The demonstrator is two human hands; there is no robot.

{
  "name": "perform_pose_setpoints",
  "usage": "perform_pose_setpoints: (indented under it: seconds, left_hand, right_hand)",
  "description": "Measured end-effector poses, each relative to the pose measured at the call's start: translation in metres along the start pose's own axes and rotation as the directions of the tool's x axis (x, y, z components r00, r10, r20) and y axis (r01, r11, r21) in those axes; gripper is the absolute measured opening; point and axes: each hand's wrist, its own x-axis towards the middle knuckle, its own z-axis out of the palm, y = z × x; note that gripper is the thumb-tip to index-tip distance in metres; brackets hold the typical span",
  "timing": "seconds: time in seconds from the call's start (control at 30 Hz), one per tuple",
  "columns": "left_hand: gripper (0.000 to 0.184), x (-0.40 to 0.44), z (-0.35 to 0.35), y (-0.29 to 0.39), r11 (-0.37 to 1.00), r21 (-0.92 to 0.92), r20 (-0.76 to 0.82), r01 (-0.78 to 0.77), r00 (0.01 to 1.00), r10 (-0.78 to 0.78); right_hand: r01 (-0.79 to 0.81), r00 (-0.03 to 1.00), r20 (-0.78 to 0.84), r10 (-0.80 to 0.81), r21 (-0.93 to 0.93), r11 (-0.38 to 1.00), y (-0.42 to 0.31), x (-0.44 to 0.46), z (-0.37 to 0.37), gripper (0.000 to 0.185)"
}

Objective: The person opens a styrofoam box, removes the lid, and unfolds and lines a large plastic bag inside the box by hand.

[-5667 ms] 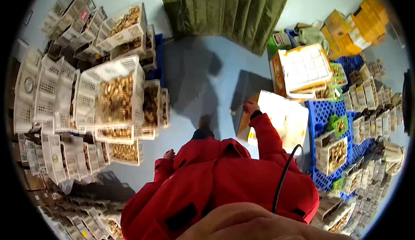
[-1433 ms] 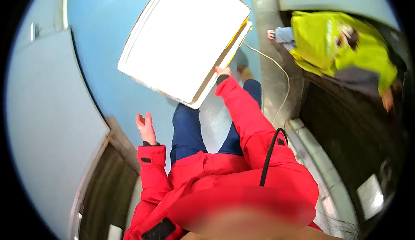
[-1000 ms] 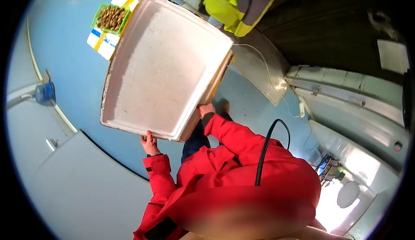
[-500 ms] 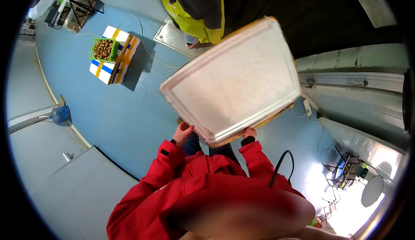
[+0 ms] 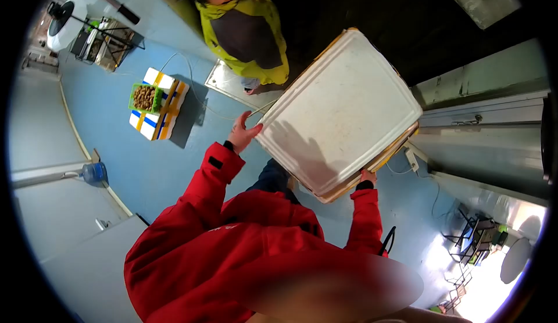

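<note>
A white foam box (image 5: 343, 113) with a raised rim on its lid and yellow tape along its sides is in front of me, turned at an angle. My right hand (image 5: 368, 176) grips its near right edge, the fingers partly hidden beneath. My left hand (image 5: 243, 132) is at the left corner of the lid, fingers and thumb spread, the thumb close to the edge; whether it touches I cannot tell. A hand-shaped shadow falls on the lid.
A person in a yellow-green and grey garment (image 5: 247, 35) stands beyond the box. On the blue floor, a green basket of brown round items (image 5: 145, 98) sits on a taped white foam box (image 5: 165, 126). A pale cable (image 5: 195, 84) crosses the floor. A blue water bottle (image 5: 94, 172) is at left.
My left hand has come off the near left edge and moved up along the box's left side, its fingers opening. The box has turned and shifted right, with my right hand still on it.
</note>
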Motion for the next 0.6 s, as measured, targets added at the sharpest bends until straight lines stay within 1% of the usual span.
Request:
perform_pose_setpoints:
  seconds: [0.07, 0.1, 0.13, 0.17, 0.2, 0.23, 0.27, 0.3, 0.33, 0.37, 0.4, 0.43, 0.47, 0.5, 0.53, 0.57, 0.6]
  left_hand:
    - [0.064, 0.026, -0.027, -0.029, 0.979, -0.203, 0.053, 0.015, 0.999, -0.005]
    - [0.064, 0.049, -0.042, -0.057, 0.953, -0.303, 0.081, 0.022, 0.997, 0.003]
    - [0.06, 0.072, -0.028, -0.097, 0.906, -0.412, 0.131, 0.097, 0.99, -0.046]
    - [0.058, 0.078, -0.024, -0.082, 0.874, -0.393, 0.253, 0.285, 0.948, -0.195]
    - [0.056, 0.074, -0.023, -0.073, 0.806, -0.349, 0.367, 0.478, 0.861, -0.352]
    - [0.054, 0.075, -0.021, -0.063, 0.716, -0.282, 0.463, 0.639, 0.744, -0.482]
    - [0.051, 0.084, -0.006, -0.072, 0.801, -0.325, 0.53, 0.503, 0.798, -0.286]
    - [0.048, 0.083, 0.015, -0.096, 0.853, -0.375, 0.586, 0.362, 0.806, -0.085]
    - [0.046, 0.077, 0.029, -0.112, 0.87, -0.434, 0.632, 0.235, 0.768, 0.107]
    - [0.046, 0.08, 0.03, -0.098, 0.947, -0.311, 0.665, 0.078, 0.729, 0.159]
    - [0.047, 0.085, 0.029, -0.085, 0.977, -0.192, 0.703, -0.096, 0.681, 0.205]
    - [0.048, 0.089, 0.025, -0.06, 0.958, -0.078, 0.74, -0.277, 0.628, 0.241]
    - [0.053, 0.091, 0.023, -0.026, 0.937, -0.348, 0.638, -0.034, 0.723, 0.263]
    - [0.053, 0.102, 0.024, -0.014, 0.918, -0.395, 0.614, 0.027, 0.751, 0.242]
    - [0.052, 0.117, 0.032, -0.019, 0.94, -0.339, 0.624, 0.041, 0.757, 0.193]
    - [0.052, 0.134, 0.044, -0.032, 0.982, -0.189, 0.64, 0.02, 0.761, 0.108]
    - [0.051, 0.151, 0.05, -0.043, 0.998, -0.068, 0.62, -0.003, 0.783, 0.045]
  right_hand:
    - [0.102, 0.993, -0.053, -0.104, -0.055, 0.993, -0.004, -0.016, -0.006, 0.038]
    - [0.154, 0.984, -0.083, -0.161, -0.08, 0.985, -0.01, -0.027, -0.003, 0.038]
    - [0.264, 0.965, 0.021, -0.263, -0.019, 0.964, -0.005, -0.007, -0.008, 0.04]
    - [0.242, 0.97, 0.032, -0.24, -0.098, 0.965, -0.023, -0.008, -0.016, 0.04]
    - [0.216, 0.976, 0.058, -0.209, -0.19, 0.958, -0.037, -0.008, -0.022, 0.041]
    - [0.195, 0.98, 0.079, -0.181, -0.268, 0.943, -0.057, -0.02, -0.029, 0.041]
    - [0.177, 0.979, 0.123, -0.165, -0.09, 0.98, -0.078, -0.027, -0.029, 0.042]
    - [0.199, 0.975, 0.115, -0.188, -0.088, 0.976, -0.09, -0.019, -0.023, 0.042]
    - [0.21, 0.974, 0.11, -0.199, -0.098, 0.973, -0.097, -0.015, -0.019, 0.041]
    - [0.224, 0.972, 0.104, -0.213, -0.113, 0.968, -0.103, -0.009, -0.017, 0.041]
    - [0.239, 0.967, 0.111, -0.229, -0.09, 0.967, -0.105, -0.002, -0.013, 0.041]
    - [0.26, 0.96, 0.121, -0.251, -0.067, 0.963, -0.105, 0.005, -0.006, 0.041]
    - [0.209, 0.976, 0.083, -0.203, -0.074, 0.975, -0.094, 0.026, 0.005, 0.045]
    - [0.279, 0.952, 0.141, -0.272, -0.034, 0.96, -0.097, 0.033, 0.002, 0.047]
    - [0.349, 0.915, 0.211, -0.343, 0.012, 0.937, -0.097, 0.036, 0.003, 0.049]
    - [0.415, 0.861, 0.288, -0.418, 0.073, 0.907, -0.101, 0.036, 0.01, 0.051]
    - [0.247, 0.858, 0.33, -0.392, 0.403, 0.881, -0.112, 0.028, 0.015, 0.054]
